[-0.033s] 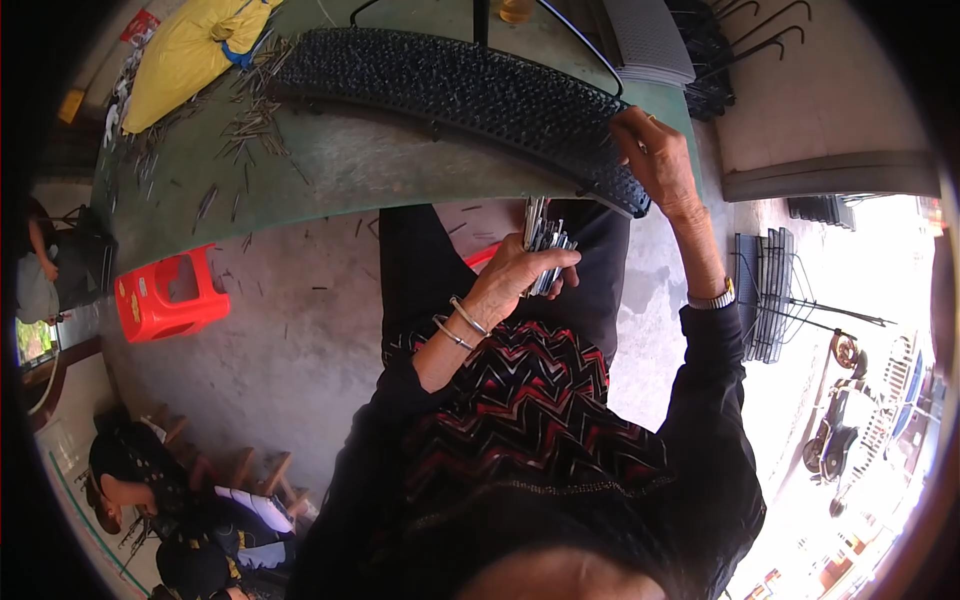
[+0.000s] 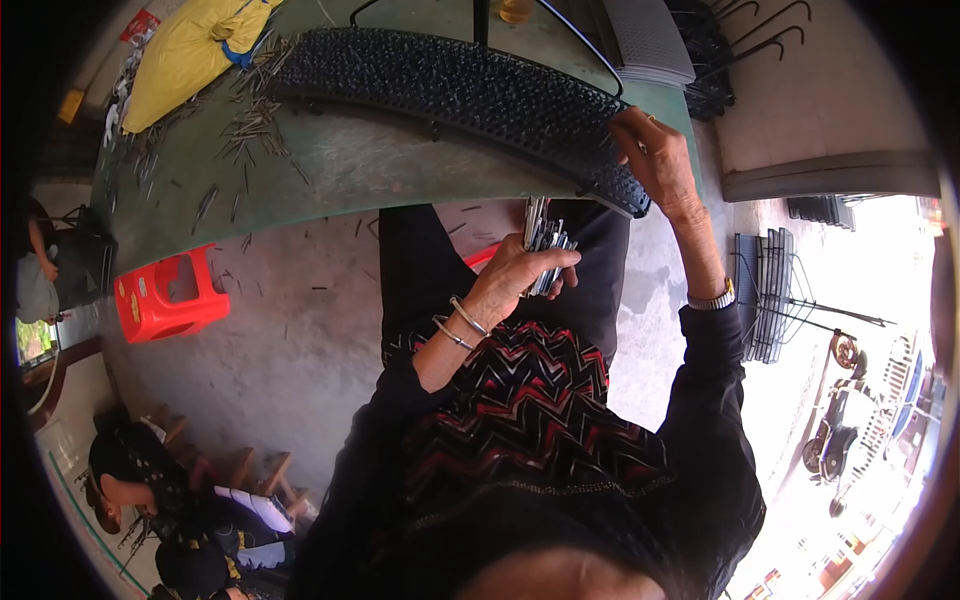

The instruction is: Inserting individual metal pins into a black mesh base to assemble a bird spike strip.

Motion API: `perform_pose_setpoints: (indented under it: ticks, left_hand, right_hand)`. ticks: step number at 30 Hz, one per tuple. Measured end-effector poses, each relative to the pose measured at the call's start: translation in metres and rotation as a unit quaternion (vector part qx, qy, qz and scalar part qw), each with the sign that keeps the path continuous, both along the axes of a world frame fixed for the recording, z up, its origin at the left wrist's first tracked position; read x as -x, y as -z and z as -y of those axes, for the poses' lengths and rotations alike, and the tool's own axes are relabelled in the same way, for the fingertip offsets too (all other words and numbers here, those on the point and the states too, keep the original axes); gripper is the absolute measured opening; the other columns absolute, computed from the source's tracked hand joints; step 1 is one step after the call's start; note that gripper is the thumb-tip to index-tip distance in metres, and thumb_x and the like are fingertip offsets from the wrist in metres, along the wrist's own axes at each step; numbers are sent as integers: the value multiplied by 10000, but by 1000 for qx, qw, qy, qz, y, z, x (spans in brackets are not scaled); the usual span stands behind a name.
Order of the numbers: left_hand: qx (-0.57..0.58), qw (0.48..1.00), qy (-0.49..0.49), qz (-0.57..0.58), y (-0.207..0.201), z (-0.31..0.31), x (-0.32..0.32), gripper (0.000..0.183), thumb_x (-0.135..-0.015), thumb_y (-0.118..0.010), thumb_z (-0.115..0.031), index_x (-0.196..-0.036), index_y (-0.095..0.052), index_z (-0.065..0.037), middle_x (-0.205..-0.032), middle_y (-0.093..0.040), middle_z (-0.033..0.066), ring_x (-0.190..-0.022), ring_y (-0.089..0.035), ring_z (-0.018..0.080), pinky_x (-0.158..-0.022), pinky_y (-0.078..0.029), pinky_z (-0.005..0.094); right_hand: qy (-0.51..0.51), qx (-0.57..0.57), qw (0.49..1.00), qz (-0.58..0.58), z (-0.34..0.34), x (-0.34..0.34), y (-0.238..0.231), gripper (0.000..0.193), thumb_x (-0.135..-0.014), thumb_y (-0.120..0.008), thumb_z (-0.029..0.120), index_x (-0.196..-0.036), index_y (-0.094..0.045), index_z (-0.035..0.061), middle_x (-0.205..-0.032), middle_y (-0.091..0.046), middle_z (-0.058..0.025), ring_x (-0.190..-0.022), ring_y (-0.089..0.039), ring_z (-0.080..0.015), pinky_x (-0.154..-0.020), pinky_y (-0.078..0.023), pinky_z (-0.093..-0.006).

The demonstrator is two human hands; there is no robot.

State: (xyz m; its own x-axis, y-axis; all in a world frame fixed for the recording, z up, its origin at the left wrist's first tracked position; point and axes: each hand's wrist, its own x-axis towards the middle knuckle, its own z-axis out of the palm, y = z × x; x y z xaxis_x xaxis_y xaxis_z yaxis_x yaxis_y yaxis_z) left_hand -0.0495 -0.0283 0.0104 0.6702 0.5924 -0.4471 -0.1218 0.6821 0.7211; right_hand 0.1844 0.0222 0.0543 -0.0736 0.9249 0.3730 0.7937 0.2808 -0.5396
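My left hand [image 2: 510, 275] is closed round a bundle of thin metal strips [image 2: 543, 238], held over my lap just below the table edge. A long black perforated panel [image 2: 450, 95] lies across the table, its surface densely dotted with small dark pieces or holes. My right hand [image 2: 655, 165] is at the panel's right end, its fingers bent and pinched together against the surface. What those fingertips hold, if anything, is hidden. More loose strips [image 2: 255, 125] lie scattered on the table to the left of the panel.
The green table [image 2: 340, 175] carries a yellow sack [image 2: 195, 60] at the far left and stacked grey perforated sheets [image 2: 645, 45] at the far right. A red stool [image 2: 170, 300] stands on the floor at left. Another person [image 2: 140, 480] is at lower left; wire racks [image 2: 765, 295] stand at right.
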Motion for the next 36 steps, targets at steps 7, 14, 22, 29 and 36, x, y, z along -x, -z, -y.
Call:
perform_pose_setpoints:
  ticks: [7,14,22,29,36]
  left_hand:
    - [7,1000,-6,-16,-2,4,-1,199,-790,-724,-197,-807,-583,-56,-637,-609,43,-526,-570,115,-476,-465,249]
    - [6,1000,4,2,1,3,-1,290,-779,-734,-178,-951,-529,-68,-637,-606,39,-517,-566,116,-479,-471,250]
    - [-7,1000,0,10,-4,7,-1,182,-808,-718,-188,-791,-610,-42,-656,-612,47,-561,-581,120,-489,-474,249]
    - [-21,1000,5,13,-8,7,2,186,-808,-716,-196,-774,-612,-47,-654,-612,46,-559,-578,119,-492,-473,253]
    - [-24,999,8,23,-6,7,1,180,-812,-712,-191,-760,-611,-52,-648,-605,41,-554,-571,115,-496,-465,248]
  right_hand:
    - [24,57,997,-51,4,2,-1,102,-894,-601,55,-975,-627,-2,-776,-664,-106,-677,-674,-148,-629,-505,-278]
    - [75,-14,996,50,10,5,11,102,-854,-657,69,-953,-671,50,-869,-634,-91,-751,-652,-189,-668,-511,-303]
    - [95,-42,994,39,13,12,15,142,-843,-673,74,-982,-698,83,-881,-612,-92,-724,-622,-209,-663,-496,-309]
    - [160,-74,984,32,20,13,24,153,-857,-662,86,-1003,-708,77,-846,-626,-94,-721,-622,-206,-645,-482,-302]
    - [164,-80,983,25,23,15,26,150,-866,-647,71,-1004,-705,64,-851,-629,-98,-734,-632,-229,-657,-483,-311]
